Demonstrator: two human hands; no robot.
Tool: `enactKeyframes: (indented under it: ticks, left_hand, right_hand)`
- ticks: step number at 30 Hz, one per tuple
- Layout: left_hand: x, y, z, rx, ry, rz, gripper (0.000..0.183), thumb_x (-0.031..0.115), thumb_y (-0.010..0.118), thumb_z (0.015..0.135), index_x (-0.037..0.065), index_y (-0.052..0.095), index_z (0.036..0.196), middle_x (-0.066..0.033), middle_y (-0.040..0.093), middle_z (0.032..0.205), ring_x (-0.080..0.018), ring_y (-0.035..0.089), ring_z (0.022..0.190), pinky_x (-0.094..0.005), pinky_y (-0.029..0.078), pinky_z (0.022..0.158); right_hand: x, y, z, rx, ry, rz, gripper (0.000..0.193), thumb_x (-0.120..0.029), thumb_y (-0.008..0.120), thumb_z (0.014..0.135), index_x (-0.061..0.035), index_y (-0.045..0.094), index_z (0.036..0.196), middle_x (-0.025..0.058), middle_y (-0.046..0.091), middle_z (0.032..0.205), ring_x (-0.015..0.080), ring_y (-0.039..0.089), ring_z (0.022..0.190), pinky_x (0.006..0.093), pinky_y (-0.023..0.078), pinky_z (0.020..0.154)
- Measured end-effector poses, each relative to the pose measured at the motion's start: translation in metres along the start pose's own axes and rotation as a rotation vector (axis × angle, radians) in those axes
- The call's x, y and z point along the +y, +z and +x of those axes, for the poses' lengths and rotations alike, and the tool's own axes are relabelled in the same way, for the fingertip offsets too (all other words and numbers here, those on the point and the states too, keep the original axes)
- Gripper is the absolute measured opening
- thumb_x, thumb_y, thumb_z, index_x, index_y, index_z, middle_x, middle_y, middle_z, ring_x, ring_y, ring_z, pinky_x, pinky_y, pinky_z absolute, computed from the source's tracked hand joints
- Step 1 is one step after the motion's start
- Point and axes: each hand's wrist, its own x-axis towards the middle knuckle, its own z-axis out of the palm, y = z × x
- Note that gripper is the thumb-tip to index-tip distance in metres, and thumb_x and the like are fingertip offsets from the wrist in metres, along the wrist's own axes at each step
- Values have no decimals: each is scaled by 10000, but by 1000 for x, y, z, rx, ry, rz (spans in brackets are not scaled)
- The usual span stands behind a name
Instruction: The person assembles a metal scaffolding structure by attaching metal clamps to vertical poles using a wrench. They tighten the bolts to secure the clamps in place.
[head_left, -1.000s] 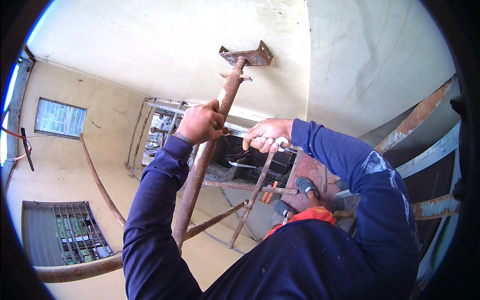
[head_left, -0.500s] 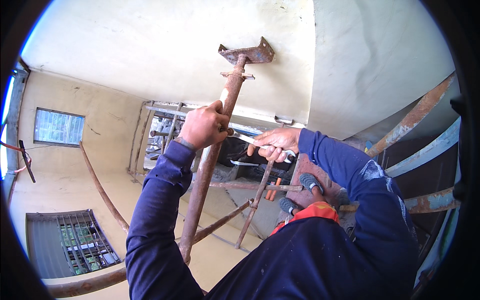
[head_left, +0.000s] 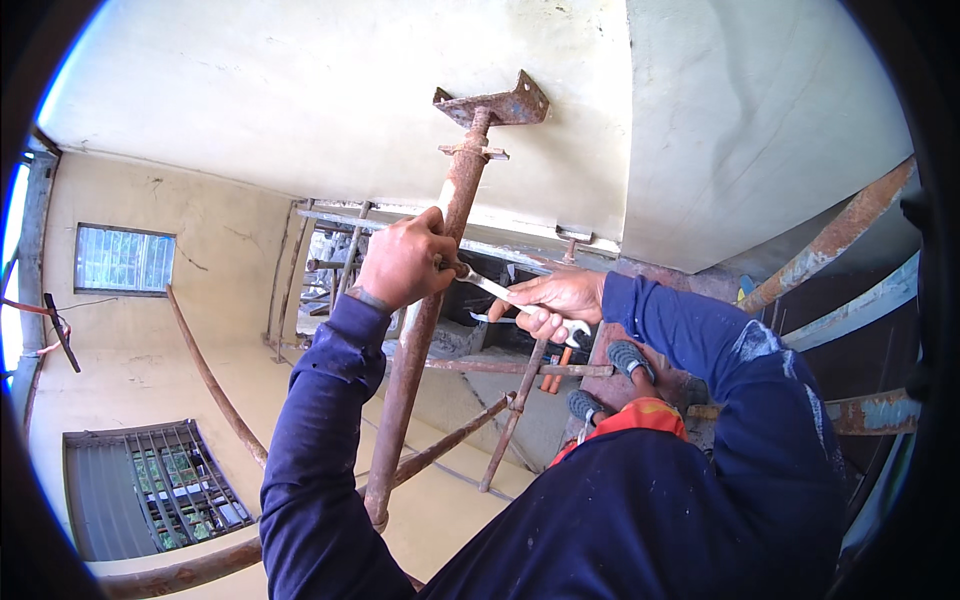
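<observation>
A rusty steel scaffold pipe (head_left: pixel 408 400) slants up the middle, with a threaded stem and a U-shaped rusty bracket (head_left: pixel 497 104) against the pale surface above. My left hand (head_left: pixel 403 258) is closed at the pipe's side. Its fingertips pinch beside a small rusty bolt end (head_left: pixel 461 270), but what they grip is mostly hidden. My right hand (head_left: pixel 562 298) holds a silver wrench (head_left: pixel 492 287) by its shank. One wrench end meets the bolt end by my left fingertips, while the open jaw (head_left: pixel 577 330) sticks out below my right hand.
Rusty crossing pipes (head_left: pixel 520 400) stand below and beyond my hands. Thick rusty and blue pipes (head_left: pixel 835 240) pass on the right. A cream wall with a barred window (head_left: pixel 160 485) is at left. My feet (head_left: pixel 628 357) show at lower centre.
The wrench's outer end has swung slightly downward with my right hand. My left hand stays at the same place on the pipe. The whole view has shifted a little.
</observation>
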Motion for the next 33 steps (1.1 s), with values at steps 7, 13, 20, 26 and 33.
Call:
enactKeyframes:
  ticks: [7, 13, 20, 26, 33]
  left_hand:
    - [2, 0, -2, 1, -11, 3, 115, 189, 807, 668, 151, 735, 749, -26, 567, 859, -234, 652, 724, -382, 531, 623]
    - [2, -4, 4, -52, -18, 12, 96, 197, 781, 686, 146, 737, 754, -30, 586, 870, -243, 665, 749, -389, 540, 649]
    - [3, -2, 1, -18, -61, -25, 102, 191, 795, 683, 147, 738, 756, -15, 593, 880, -228, 666, 738, -380, 541, 646]
    - [5, 1, 3, 103, -89, -56, 129, 195, 800, 737, 102, 714, 713, -16, 610, 820, -227, 636, 609, -370, 510, 574]
    - [8, 20, 5, 357, -327, -87, 288, 193, 687, 888, 25, 626, 662, -83, 582, 687, -304, 578, 552, -372, 465, 545]
  right_hand:
    - [-20, -2, 0, 24, 22, -124, 337, -264, 401, 1095, 6, 558, 1221, -73, 382, 656, 0, 323, 485, 169, 281, 365]
    - [-64, -4, -5, 52, 182, -268, 294, -214, 435, 1072, 30, 575, 1158, -70, 403, 630, 16, 349, 471, 186, 297, 366]
    - [0, 25, 18, 302, -111, -282, 230, -211, 476, 1041, -67, 528, 870, -49, 424, 627, 46, 355, 438, 243, 263, 349]
    - [33, 50, 35, 509, -307, -204, 244, -221, 474, 1025, -59, 520, 848, -33, 402, 616, 54, 335, 442, 256, 236, 359]
    - [59, 62, 64, 564, -452, -15, 160, -175, 485, 961, -66, 531, 853, -49, 375, 604, 42, 316, 435, 243, 216, 363]
